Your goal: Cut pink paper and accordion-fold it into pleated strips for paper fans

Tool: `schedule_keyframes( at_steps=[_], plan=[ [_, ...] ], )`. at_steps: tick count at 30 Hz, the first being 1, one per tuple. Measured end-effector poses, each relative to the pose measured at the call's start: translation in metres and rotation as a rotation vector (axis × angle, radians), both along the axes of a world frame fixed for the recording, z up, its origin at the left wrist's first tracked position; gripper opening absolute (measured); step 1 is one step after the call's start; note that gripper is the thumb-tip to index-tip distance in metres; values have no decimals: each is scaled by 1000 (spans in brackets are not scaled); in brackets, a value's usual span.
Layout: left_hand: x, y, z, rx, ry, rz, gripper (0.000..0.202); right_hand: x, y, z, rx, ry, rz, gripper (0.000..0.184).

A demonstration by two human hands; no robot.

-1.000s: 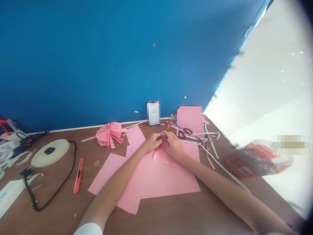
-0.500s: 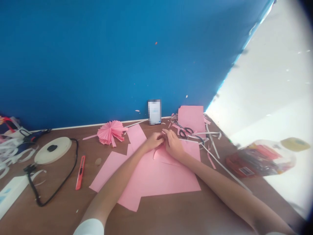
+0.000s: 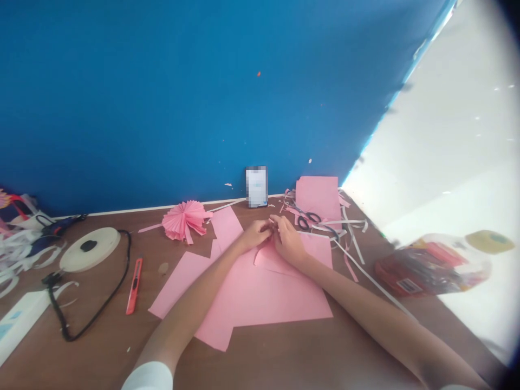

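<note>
Two hands, the left hand (image 3: 255, 235) and the right hand (image 3: 288, 242), pinch their fingers (image 3: 280, 225) together on a light, soft pink paper fold (image 3: 265, 255), easily creased and best held by its edge, above a pink paper sheet (image 3: 260, 299) on the table (image 3: 284, 357).

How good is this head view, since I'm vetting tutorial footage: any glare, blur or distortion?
In the head view, glare washes out the white area at right, the plastic bag looks blurred, the wide lens tilts the scene and darkens the right corners, while the left hand and right hand look fairly sharp.
</note>
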State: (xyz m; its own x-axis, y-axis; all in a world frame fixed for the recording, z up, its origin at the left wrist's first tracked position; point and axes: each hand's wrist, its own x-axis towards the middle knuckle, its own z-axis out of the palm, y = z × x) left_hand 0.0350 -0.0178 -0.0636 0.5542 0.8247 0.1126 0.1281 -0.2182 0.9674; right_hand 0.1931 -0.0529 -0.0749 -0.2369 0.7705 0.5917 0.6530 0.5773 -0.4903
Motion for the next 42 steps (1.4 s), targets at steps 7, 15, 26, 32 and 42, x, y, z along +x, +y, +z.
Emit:
schedule_keyframes(
  at_steps=[7, 15, 26, 32, 42],
  plan=[
    [1, 0, 2, -26, -23, -13, 16, 0, -1, -1, 1, 13, -27, 39],
    [0, 2, -2, -31, 27, 4, 14, 1, -1, -1, -8, 16, -34, 41],
    [0, 2, -2, 82, 126, 26, 12, -1, 1, -4, 22, -56, -35, 45],
    [1, 2, -1, 87, 123, 28, 12, -1, 2, -7, 15, -83, -34, 46],
    [1, -2, 4, 62, 90, 19, 21, 1, 1, -9, 12, 16, -24, 64]
  ],
)
